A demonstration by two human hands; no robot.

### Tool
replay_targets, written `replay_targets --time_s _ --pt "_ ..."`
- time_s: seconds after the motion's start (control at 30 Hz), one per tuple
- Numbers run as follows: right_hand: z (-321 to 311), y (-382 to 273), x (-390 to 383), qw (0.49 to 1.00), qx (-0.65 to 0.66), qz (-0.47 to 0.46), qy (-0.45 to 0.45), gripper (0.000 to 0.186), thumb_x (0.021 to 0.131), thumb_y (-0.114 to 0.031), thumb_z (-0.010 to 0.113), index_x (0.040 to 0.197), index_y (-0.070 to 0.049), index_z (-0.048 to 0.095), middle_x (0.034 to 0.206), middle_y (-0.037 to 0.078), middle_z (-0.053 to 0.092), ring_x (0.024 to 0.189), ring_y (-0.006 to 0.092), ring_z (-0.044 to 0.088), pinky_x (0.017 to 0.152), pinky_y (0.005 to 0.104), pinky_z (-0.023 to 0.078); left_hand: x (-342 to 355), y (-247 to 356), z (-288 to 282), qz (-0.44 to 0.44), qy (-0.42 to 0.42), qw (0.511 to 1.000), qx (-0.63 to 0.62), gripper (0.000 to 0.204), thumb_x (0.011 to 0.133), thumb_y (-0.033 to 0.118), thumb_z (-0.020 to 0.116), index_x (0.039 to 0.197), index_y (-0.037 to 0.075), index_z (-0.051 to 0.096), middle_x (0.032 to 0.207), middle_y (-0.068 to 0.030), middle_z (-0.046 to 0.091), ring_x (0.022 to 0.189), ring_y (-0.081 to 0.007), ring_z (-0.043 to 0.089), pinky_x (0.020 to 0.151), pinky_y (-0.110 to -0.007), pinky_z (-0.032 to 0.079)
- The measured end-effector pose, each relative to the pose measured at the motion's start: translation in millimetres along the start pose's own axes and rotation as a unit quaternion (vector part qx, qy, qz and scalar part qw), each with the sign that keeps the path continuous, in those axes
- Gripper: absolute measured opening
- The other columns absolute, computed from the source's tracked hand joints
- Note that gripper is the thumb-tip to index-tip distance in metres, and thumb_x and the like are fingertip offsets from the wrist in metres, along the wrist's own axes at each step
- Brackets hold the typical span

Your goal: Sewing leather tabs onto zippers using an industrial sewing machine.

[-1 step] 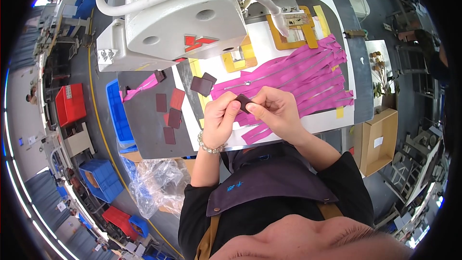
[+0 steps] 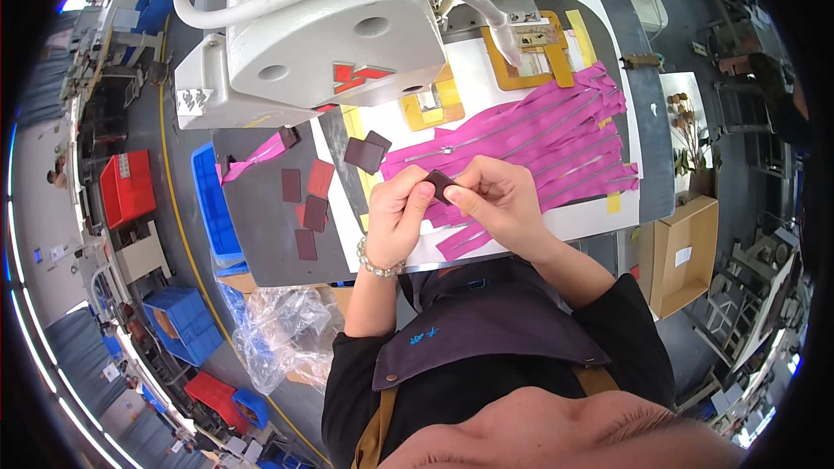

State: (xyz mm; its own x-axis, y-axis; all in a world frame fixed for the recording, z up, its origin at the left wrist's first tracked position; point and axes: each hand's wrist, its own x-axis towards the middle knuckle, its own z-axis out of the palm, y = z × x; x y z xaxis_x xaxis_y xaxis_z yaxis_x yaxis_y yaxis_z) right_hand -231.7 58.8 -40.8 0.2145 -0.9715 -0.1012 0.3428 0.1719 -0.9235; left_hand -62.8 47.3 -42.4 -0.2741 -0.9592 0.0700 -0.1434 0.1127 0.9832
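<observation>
My left hand (image 2: 395,213) and my right hand (image 2: 502,200) meet over the white table (image 2: 582,217), both pinching one small dark brown leather patch (image 2: 441,184) between thumbs and fingertips. My left wrist wears a bead bracelet (image 2: 375,262). Right behind and under the hands lies a heap of pink zippers (image 2: 547,135). Two more dark patches (image 2: 367,153) sit just beyond my left hand. Several dark and red patches (image 2: 306,204) are spread on a grey board (image 2: 261,243) to the left.
A big white sewing machine (image 2: 321,43) fills the far side, with yellow templates (image 2: 532,59) beside its needle. A blue bin (image 2: 208,200) and a clear plastic bag (image 2: 278,330) are at the left, a cardboard box (image 2: 682,252) at the right, a red crate (image 2: 126,187) farther left.
</observation>
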Motion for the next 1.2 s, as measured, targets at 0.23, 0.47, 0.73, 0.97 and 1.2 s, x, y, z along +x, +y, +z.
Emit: replay_targets --time_s 0.23,0.47,0.73,0.97,1.2 --pt "2 0 1 1.000 -0.015 -0.004 0.009 0.016 0.086 -0.005 0.065 0.075 -0.001 0.055 0.064 -0.004 0.053 0.056 -0.0011 0.043 0.048 0.0172 0.032 2 5 -3 0.011 -0.003 0.999 0.049 0.015 0.091 0.011 0.055 0.083 -0.001 0.059 0.063 -0.0060 0.051 0.053 -0.0146 0.045 0.050 -0.027 0.036" --pt "-21 -16 23 0.979 -0.140 0.090 -0.115 0.014 0.084 -0.009 0.067 0.080 0.002 0.061 0.065 -0.002 0.056 0.057 0.0012 0.045 0.049 0.0201 0.035 15 2 -28 0.018 -0.128 0.979 0.155 0.015 0.089 0.011 0.055 0.078 0.000 0.054 0.063 -0.0119 0.046 0.053 -0.0239 0.043 0.051 -0.031 0.037" --pt "-42 -6 76 0.961 -0.157 0.098 -0.203 0.014 0.084 -0.013 0.067 0.076 -0.001 0.062 0.063 -0.001 0.057 0.059 0.0033 0.050 0.053 0.0207 0.040 40 -16 -31 -0.053 -0.112 0.984 0.127 0.021 0.093 0.020 0.054 0.084 0.000 0.055 0.064 -0.0115 0.051 0.054 -0.0197 0.046 0.055 -0.029 0.040" --pt "-50 6 117 0.971 -0.175 0.148 -0.076 0.023 0.084 -0.018 0.066 0.069 -0.004 0.058 0.059 0.003 0.057 0.047 0.0063 0.049 0.043 0.0204 0.036 48 -30 -20 0.015 0.006 0.965 0.263 0.020 0.086 0.016 0.062 0.102 0.005 0.064 0.075 -0.0075 0.056 0.062 -0.0201 0.057 0.059 -0.032 0.046" --pt "-47 5 122 0.958 -0.225 0.171 -0.056 0.021 0.085 -0.015 0.063 0.070 -0.002 0.058 0.059 0.004 0.059 0.046 0.0079 0.052 0.040 0.0213 0.039 51 -39 -13 0.096 0.005 0.917 0.387 0.028 0.083 0.012 0.065 0.110 0.008 0.066 0.076 -0.0063 0.051 0.062 -0.0200 0.054 0.057 -0.031 0.046"
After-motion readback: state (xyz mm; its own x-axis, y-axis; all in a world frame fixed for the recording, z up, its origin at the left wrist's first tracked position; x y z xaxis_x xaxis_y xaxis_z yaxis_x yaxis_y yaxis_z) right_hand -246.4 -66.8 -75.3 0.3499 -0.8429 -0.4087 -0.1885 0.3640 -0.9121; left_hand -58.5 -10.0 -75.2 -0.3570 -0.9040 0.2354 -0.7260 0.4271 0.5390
